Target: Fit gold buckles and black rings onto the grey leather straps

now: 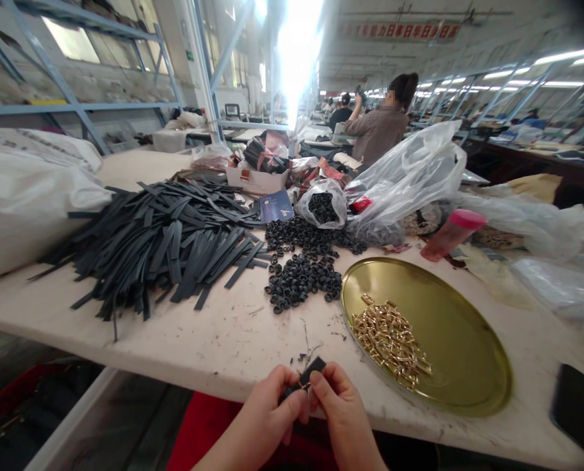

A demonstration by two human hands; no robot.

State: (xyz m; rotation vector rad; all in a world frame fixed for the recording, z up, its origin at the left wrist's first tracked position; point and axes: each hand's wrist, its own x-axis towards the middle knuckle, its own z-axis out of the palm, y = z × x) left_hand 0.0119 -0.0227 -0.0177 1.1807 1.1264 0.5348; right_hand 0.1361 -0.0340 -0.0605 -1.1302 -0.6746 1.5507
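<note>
My left hand [277,405] and my right hand [338,392] are close together at the table's front edge. Between them is a black strap [312,371], its end sticking up past my right thumb. Fingers of both hands are pinched on it, and a small gold-coloured bit shows between the fingertips. The rest of the strap is hidden by my fingers. Right of my hands, a round gold tray [469,353] holds a heap of gold buckles [390,340]. Beyond my hands lie piles of small black loops [302,281]. A large heap of black strips [174,242] spreads at the left.
A clear bag of black loops [323,208], a pink-lidded container [453,235] and plastic bags [410,176] stand at the back. A dark flat object [579,409] lies at the right edge. White sacks [27,196] are at far left. A person [383,127] stands beyond the table.
</note>
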